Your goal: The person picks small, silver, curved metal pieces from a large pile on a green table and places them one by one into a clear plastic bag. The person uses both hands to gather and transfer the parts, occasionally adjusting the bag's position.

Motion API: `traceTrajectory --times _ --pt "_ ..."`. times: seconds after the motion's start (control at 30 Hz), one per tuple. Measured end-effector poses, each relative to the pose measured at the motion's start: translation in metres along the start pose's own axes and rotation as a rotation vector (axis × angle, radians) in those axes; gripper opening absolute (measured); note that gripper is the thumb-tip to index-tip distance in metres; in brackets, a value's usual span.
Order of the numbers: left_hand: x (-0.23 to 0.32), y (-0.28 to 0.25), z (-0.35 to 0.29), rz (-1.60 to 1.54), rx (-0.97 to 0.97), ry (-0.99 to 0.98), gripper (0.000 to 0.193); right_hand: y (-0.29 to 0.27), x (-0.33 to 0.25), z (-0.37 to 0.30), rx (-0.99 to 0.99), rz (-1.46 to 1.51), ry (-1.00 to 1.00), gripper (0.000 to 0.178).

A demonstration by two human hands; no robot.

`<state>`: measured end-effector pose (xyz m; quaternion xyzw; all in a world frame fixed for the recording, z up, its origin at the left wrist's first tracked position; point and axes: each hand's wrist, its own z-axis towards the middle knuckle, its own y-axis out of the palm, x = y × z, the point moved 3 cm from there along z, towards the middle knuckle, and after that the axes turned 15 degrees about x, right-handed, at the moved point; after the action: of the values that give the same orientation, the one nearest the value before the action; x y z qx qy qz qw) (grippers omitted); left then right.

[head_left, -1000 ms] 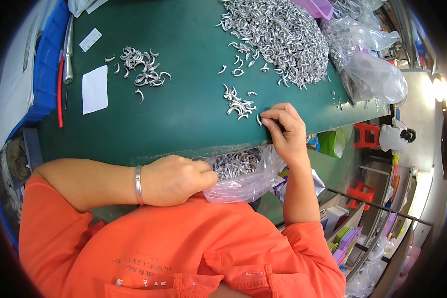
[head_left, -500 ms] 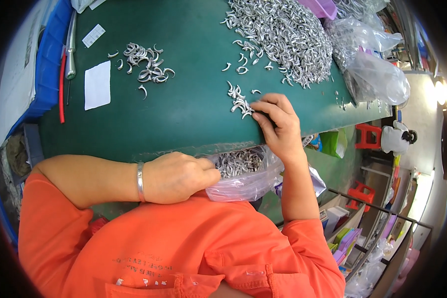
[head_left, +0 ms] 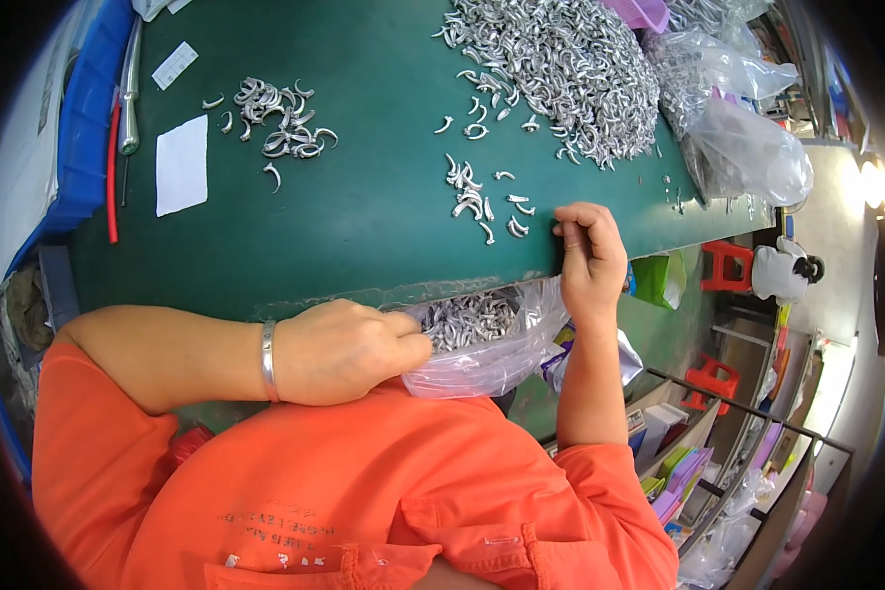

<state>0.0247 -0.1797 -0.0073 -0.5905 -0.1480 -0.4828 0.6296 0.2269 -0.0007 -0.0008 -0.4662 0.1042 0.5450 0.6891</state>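
Observation:
My left hand (head_left: 354,349), with a silver bangle at its wrist, is closed on the rim of a clear plastic bag (head_left: 477,369) at the table's near edge. Inside the bag lie many small curved silver metal pieces (head_left: 467,320). Over the table, right of the bag's mouth, my right hand (head_left: 592,251) has its fingers curled together; whatever may be in them is hidden. Just left of its fingertips a few metal pieces (head_left: 518,226) lie apart, beside a small loose cluster (head_left: 469,192).
A large heap of metal pieces (head_left: 570,74) covers the far right of the green table (head_left: 364,226). Another small group (head_left: 283,118) lies left of centre, near a white paper (head_left: 182,165). Blue bin (head_left: 98,108) and red rod (head_left: 114,172) are at left. Filled plastic bags (head_left: 747,147) stand at right.
My right hand has moved right, away from the small cluster, and its fingers have curled in. Several pieces now lie spread to the cluster's right. My left hand stays on the bag.

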Motion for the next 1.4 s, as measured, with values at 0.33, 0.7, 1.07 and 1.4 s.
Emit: traceTrajectory --times 0.33,0.7,1.07,1.4 --pt "-0.001 0.000 -0.001 -0.035 0.055 0.008 0.010 0.008 -0.009 0.001 0.072 0.024 -0.133 0.015" --pt "-0.001 0.010 0.004 0.002 -0.001 0.063 0.008 0.103 -0.086 0.106 -0.752 0.437 0.532 0.017" --pt "-0.007 0.021 0.003 -0.012 0.030 0.110 0.015 0.128 -0.098 0.132 -0.477 0.245 -0.144 0.013" --pt "-0.008 0.025 0.006 -0.027 0.152 0.082 0.017 0.034 -0.017 0.032 -0.195 0.050 -0.295 0.024"
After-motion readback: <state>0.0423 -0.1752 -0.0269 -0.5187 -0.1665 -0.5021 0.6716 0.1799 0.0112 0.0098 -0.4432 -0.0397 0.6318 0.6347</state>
